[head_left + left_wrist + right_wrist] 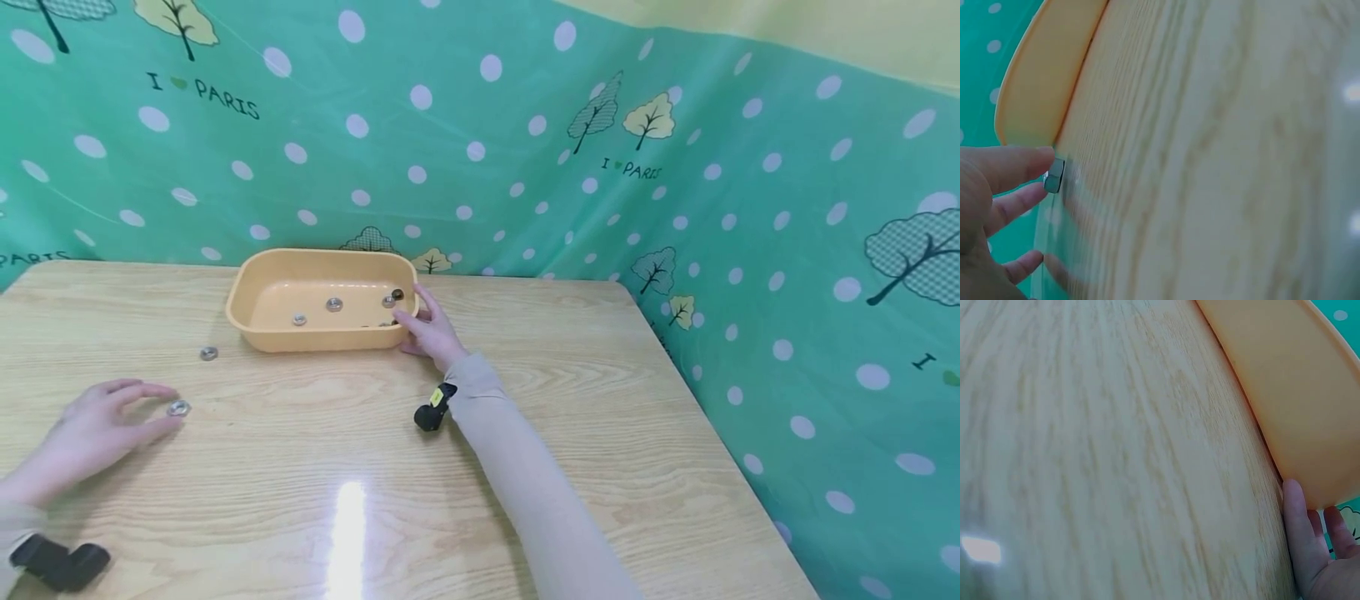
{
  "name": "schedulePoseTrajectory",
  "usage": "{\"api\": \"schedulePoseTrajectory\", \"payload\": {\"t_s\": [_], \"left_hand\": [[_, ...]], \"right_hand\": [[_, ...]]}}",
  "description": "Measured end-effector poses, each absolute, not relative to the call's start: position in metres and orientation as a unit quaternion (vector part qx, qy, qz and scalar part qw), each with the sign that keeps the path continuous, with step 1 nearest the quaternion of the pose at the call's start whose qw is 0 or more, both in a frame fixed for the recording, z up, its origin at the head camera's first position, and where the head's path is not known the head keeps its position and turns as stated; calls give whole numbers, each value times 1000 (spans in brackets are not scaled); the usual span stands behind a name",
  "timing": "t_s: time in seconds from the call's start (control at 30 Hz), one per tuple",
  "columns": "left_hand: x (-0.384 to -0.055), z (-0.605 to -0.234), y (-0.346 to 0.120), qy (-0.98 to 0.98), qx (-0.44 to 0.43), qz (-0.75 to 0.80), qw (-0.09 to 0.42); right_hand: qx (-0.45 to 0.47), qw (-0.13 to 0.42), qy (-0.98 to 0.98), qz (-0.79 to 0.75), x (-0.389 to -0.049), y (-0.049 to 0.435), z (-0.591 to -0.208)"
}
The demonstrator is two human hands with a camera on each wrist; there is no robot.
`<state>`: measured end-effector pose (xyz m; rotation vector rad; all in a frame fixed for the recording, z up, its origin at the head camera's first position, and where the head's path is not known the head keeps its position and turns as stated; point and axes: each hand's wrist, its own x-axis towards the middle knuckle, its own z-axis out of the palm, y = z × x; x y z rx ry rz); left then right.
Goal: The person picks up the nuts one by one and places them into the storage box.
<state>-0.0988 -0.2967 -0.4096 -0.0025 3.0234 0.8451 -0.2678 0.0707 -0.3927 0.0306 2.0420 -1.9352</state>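
At the left of the table my left hand (101,423) has its thumb and index fingertips on either side of a silver metal nut (178,408), pinching it low over the wood. The left wrist view shows this hex nut (1054,175) right at the fingertips. Another nut (208,353) lies on the table just beyond. My right hand (433,331) grips the right end of a pale orange plastic bin (322,340), thumb on the outside low down and a finger over the rim. Inside the bin lie several nuts (333,305) and a dark round piece (397,294).
The wooden table (600,400) runs back to a green dotted curtain (465,150), which also stands along the right side. Black wrist cameras (433,408) are strapped to both wrists. The bin stands close to the curtain.
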Motion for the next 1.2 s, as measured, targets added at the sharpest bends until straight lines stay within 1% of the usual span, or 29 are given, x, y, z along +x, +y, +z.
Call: {"api": "schedulePoseTrajectory", "payload": {"t_s": [0.2,0.37,0.5,0.63,0.83,1.07,1.2], "left_hand": [[-98,-410,-295,964,-4,265,-5],[-101,-412,-292,961,18,274,-22],[-101,-410,-291,960,14,280,-7],[-101,-408,-289,961,6,277,-2],[-100,-408,-289,962,-2,275,-2],[-99,-411,-290,957,12,288,-14],[-100,-411,-291,957,14,289,-6]], "right_hand": [[12,162,717,-677,-267,71,-393],[13,164,718,-676,-267,72,-393],[14,168,716,-677,-267,72,-393],[16,168,719,-674,-267,72,-393],[15,166,720,-674,-267,71,-392],[16,167,717,-677,-266,71,-391],[15,166,717,-677,-267,71,-391]]}}
